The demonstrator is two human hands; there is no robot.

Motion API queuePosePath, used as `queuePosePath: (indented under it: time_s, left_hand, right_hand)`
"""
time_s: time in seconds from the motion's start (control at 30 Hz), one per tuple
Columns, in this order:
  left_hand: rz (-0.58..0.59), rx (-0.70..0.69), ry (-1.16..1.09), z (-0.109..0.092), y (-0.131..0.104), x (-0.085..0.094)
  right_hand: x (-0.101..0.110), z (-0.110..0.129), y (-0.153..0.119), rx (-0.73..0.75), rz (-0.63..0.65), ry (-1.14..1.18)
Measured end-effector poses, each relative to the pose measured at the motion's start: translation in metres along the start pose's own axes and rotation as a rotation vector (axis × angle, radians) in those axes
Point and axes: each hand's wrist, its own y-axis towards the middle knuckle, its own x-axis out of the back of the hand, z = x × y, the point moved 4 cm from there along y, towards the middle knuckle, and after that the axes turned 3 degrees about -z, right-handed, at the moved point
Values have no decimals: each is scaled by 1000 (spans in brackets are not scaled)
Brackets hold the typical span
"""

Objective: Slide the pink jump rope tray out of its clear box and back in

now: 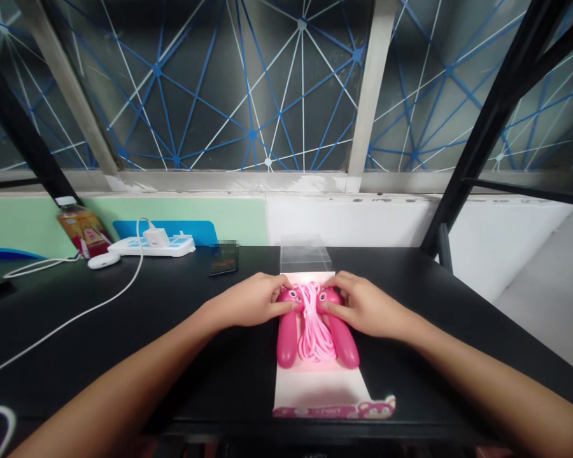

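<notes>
A pink jump rope (315, 331) lies on a pale card insert (319, 388) on the black table, its cord bundled between two darker pink handles. My left hand (255, 300) pinches the top of the left handle (287, 340), thumb below and fingers above. On the other side, my right hand (363, 304) pinches the top of the right handle (344, 343) the same way. Round eye-like marks show on both handle tops. A clear plastic box (306, 257) lies behind the card's far end. A printed flap with a cartoon figure (377, 408) edges the near end.
On the left stand a drink bottle (83, 226) and a white power strip (153, 245) with a charger plugged in. A white cable (86, 312) runs across the table. A dark phone-like object (223, 257) lies near the wall. Black frame posts (477, 140) rise on both sides.
</notes>
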Motion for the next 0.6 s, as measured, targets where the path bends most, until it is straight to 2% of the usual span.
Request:
queuePosePath:
  time_s: [0.13, 0.27, 0.5, 0.6]
  left_hand:
    - [49, 41, -53, 9, -2, 5]
    - [92, 71, -108, 10, -4, 8]
    - [25, 35, -85, 13, -1, 3]
    - [8, 33, -58, 15, 0, 1]
  right_hand:
    - [6, 1, 1, -35, 105, 110]
    - [13, 4, 0, 32, 105, 11]
    - [7, 0, 0, -23, 128, 150]
    - [6, 3, -1, 9, 77, 28]
